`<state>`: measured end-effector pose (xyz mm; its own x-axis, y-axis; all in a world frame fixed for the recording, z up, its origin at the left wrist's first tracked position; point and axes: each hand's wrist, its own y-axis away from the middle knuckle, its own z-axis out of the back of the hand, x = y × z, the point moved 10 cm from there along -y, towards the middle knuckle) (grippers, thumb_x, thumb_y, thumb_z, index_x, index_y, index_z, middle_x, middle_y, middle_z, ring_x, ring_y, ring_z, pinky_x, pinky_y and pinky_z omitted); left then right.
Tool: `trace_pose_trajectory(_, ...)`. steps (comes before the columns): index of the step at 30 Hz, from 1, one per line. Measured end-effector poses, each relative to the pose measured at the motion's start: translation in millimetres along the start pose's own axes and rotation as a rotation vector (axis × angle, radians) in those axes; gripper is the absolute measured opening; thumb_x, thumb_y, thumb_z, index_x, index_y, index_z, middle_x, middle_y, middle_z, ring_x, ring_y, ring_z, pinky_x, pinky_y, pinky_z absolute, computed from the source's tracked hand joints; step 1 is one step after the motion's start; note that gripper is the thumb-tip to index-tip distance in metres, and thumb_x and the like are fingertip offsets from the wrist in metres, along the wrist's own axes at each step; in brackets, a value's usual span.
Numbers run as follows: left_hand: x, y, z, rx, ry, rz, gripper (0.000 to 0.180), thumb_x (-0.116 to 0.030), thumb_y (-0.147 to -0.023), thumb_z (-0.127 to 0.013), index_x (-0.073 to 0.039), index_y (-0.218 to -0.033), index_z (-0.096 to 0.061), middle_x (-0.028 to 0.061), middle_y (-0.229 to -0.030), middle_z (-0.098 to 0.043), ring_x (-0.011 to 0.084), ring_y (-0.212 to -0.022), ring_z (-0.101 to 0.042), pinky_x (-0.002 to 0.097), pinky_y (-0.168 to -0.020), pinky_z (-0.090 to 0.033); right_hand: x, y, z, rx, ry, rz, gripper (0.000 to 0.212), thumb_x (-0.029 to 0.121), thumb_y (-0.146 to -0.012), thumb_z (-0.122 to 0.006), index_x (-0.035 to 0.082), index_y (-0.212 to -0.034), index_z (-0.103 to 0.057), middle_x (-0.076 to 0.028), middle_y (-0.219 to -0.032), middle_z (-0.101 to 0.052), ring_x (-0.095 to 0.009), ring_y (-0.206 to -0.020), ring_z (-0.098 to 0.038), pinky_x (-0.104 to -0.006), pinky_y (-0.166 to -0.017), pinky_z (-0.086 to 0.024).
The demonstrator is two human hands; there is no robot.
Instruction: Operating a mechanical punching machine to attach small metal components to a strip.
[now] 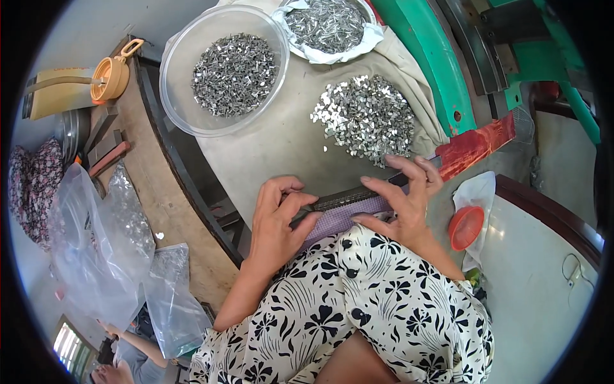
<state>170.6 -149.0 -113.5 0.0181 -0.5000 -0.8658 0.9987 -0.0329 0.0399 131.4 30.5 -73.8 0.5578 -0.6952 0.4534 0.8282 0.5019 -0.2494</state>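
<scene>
Work surface: a beige cloth [275, 144] covers it; on its right half lies a loose pile of small silver pieces [377, 121], just beyond the right hand.
Far side: a clear plastic tub [176, 83] of small metal pieces at left, beside a bowl with a white liner [348, 52] full of thin silver bits.
Right side: green machine frame [416, 57] at the far edge; a worn red board [476, 147] just beyond the right fingers; nearer, a red basket [465, 228] on white sheeting.
Left bench: wood [163, 205], bearing a red-handled tool [110, 159], an orange lid [109, 80] and clear plastic bags [96, 237]; another person [137, 351] shows at the near left.
Dark strip: the narrow, ridged strip [342, 198] lies between the hands, near the lap, along a purple checked cloth [345, 216].
Left hand: curled [274, 217], thumb and forefinger pinching the strip's left end.
Right hand: half spread [409, 201], forefinger at the strip, thumb near the checked cloth; whether it grips cannot be made out.
Writing: faint reddish print on a yellow container [61, 99] at far left, too small to read.
</scene>
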Motion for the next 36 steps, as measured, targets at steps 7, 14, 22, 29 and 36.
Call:
trace_pose_trajectory(7,2.9,0.0,-2.3,0.009,-0.001,0.024,0.032,0.002,-0.068,-0.081,-0.002,-0.096,-0.067,0.0137,-0.112,-0.054,0.0262,-0.101,-0.058,0.0338,-0.085,-0.049,-1.0,-0.1,-22.2,-0.001,0.038,-0.06,0.058,0.045,-0.068,-0.082,0.02,-0.119,-0.066,-0.009,-0.136,-0.049,-0.035,-0.125,-0.032,-0.046,-0.108,-0.022)
trace_pose_trajectory(14,4.4,0.8,-2.2,0.018,-0.023,0.024,0.032,0.002,-0.068,-0.081,-0.002,-0.097,-0.067,0.0138,-0.112,-0.054,0.0262,-0.1,-0.058,0.0335,-0.086,-0.049,-6.8,-0.2,-9.9,-0.02,0.012,-0.102,0.071,0.051,-0.065,-0.083,0.014,-0.122,-0.063,-0.012,-0.133,-0.051,-0.036,-0.125,-0.037,-0.0491,-0.109,-0.022)
trace_pose_trajectory(22,3.1,1.4,-1.1,-0.012,0.0,0.008,0.033,-0.001,-0.067,-0.082,-0.002,-0.096,-0.068,0.013,-0.109,-0.057,0.029,-0.098,-0.056,0.0354,-0.079,-0.05,-34.0,20.0,17.5,-0.099,0.075,-0.161,0.066,0.038,-0.062,-0.086,0.01,-0.118,-0.064,-0.015,-0.132,-0.053,-0.034,-0.123,-0.041,-0.0487,-0.108,-0.023)
trace_pose_trajectory(29,-0.5,-0.4,-1.1,-0.009,-0.016,-0.007,0.032,-0.001,-0.067,-0.082,-0.002,-0.096,-0.068,0.0133,-0.111,-0.056,0.0283,-0.097,-0.057,0.0344,-0.078,-0.051,-25.6,16.3,18.9,-0.143,0.033,-0.138,0.056,0.033,-0.065,-0.085,0.01,-0.112,-0.066,-0.014,-0.13,-0.054,-0.033,-0.12,-0.044,-0.0475,-0.107,-0.024)
trace_pose_trajectory(36,-1.1,0.6,-1.6,-0.009,-0.026,-0.027,0.033,-0.001,-0.067,-0.081,-0.003,-0.097,-0.068,0.0132,-0.111,-0.056,0.0283,-0.096,-0.057,0.0349,-0.079,-0.051,-23.4,13.9,5.3,-0.106,0.026,-0.096,0.057,0.033,-0.065,-0.084,0.01,-0.113,-0.063,-0.015,-0.131,-0.055,-0.033,-0.123,-0.045,-0.0492,-0.108,-0.023)
